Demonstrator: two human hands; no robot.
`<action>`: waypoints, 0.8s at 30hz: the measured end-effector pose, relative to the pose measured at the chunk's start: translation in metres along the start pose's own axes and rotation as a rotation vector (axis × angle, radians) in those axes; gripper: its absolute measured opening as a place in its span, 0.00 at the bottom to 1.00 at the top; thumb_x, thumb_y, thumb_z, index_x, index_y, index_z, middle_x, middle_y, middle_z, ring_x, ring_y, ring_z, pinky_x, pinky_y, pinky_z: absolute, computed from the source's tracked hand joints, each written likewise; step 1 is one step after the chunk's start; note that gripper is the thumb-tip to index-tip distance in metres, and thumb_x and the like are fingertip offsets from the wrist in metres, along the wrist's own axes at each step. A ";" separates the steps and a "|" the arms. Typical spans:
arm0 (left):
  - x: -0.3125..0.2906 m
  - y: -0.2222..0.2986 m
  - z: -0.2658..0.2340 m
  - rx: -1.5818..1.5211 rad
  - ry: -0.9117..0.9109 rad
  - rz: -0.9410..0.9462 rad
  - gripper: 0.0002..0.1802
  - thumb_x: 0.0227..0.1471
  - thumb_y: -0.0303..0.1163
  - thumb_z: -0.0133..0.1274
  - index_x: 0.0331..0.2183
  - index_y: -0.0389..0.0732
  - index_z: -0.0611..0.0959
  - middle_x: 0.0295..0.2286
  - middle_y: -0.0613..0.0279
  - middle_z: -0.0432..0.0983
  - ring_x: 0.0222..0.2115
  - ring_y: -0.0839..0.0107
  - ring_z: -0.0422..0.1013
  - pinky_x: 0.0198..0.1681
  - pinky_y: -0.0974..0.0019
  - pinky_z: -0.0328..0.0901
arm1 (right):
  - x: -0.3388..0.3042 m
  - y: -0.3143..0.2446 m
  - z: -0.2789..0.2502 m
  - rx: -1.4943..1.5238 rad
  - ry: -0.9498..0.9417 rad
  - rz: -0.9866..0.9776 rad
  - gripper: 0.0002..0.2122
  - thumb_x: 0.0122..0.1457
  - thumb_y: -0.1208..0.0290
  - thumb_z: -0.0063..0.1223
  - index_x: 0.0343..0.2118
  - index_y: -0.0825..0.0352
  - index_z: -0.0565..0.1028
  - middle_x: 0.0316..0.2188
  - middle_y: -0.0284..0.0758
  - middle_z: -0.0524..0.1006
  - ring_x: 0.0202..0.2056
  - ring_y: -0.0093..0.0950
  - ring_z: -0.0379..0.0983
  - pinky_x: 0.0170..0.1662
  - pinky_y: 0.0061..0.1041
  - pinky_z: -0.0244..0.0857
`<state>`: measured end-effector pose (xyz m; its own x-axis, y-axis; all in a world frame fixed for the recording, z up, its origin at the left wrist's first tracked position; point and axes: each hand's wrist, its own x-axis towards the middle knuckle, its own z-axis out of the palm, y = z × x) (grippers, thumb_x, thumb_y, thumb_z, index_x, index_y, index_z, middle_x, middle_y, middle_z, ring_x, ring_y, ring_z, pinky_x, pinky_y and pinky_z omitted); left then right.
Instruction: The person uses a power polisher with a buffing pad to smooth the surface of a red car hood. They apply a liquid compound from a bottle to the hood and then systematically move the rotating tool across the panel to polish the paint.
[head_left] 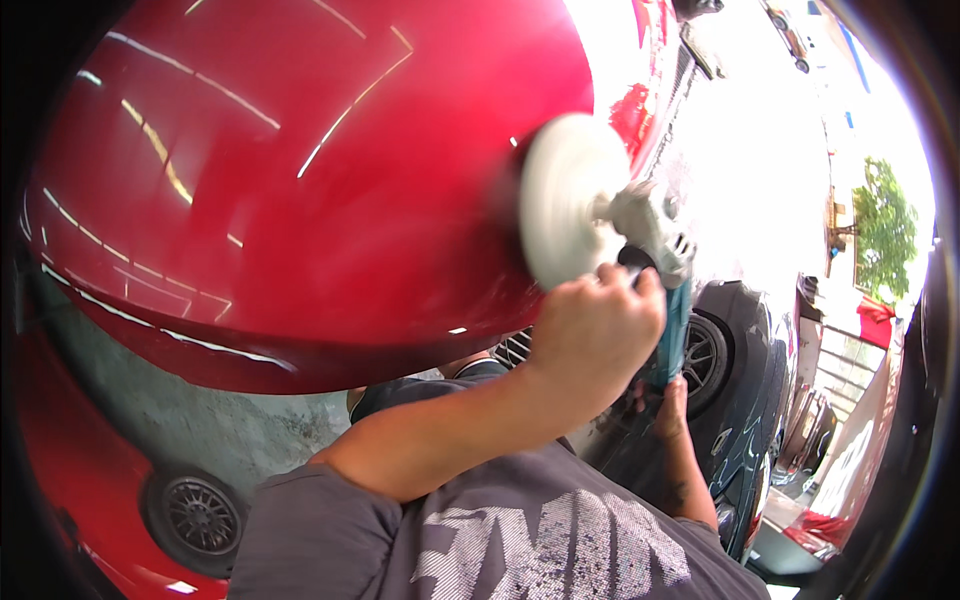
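Note:
A polisher (668,325) with a teal body and a grey metal head is held between my two hands. Its round white buffing pad (568,205) stands on edge against the right side of a glossy red car panel (390,190), and its outline is blurred. My left hand (600,325) is closed in a fist near the polisher's head, around what looks like its side handle, mostly hidden by the fingers. Lower down, my right hand (672,405) wraps around the rear of the teal body; its fingers are partly hidden.
Close on the right is a dark car (740,400) with a black wheel (705,360). Another red car (80,440) with a dark wheel (197,515) sits at the lower left, beyond a strip of grey floor (235,430). A green tree (885,225) shows in the bright far right.

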<state>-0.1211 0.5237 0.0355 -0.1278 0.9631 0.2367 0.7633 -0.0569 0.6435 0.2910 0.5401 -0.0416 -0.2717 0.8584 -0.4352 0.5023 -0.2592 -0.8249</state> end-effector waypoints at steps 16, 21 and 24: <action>0.134 0.025 0.014 -0.073 -0.158 -0.076 0.04 0.54 0.30 0.70 0.34 0.46 0.95 0.32 0.61 0.92 0.40 0.63 0.90 0.41 0.62 0.83 | 0.076 -0.063 -0.084 -0.078 0.121 0.104 0.40 0.78 0.28 0.36 0.41 0.71 0.80 0.24 0.36 0.81 0.19 0.25 0.75 0.24 0.26 0.69; 0.067 0.031 0.022 -0.085 -0.049 -0.044 0.04 0.54 0.31 0.68 0.34 0.44 0.92 0.31 0.56 0.90 0.33 0.63 0.90 0.34 0.63 0.82 | 0.017 -0.052 -0.057 -0.124 0.052 0.082 0.43 0.74 0.24 0.42 0.46 0.72 0.80 0.25 0.37 0.82 0.19 0.24 0.75 0.24 0.25 0.68; 0.042 0.027 0.020 -0.027 -0.042 0.002 0.06 0.55 0.31 0.67 0.36 0.42 0.90 0.29 0.55 0.89 0.29 0.64 0.89 0.30 0.64 0.81 | -0.007 -0.029 -0.045 -0.054 0.019 0.131 0.46 0.69 0.20 0.45 0.45 0.73 0.81 0.26 0.37 0.81 0.20 0.24 0.74 0.24 0.25 0.67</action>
<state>-0.0929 0.5676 0.0485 -0.0990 0.9732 0.2074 0.7458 -0.0655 0.6630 0.3158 0.5614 0.0014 -0.1857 0.8272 -0.5303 0.5761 -0.3456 -0.7407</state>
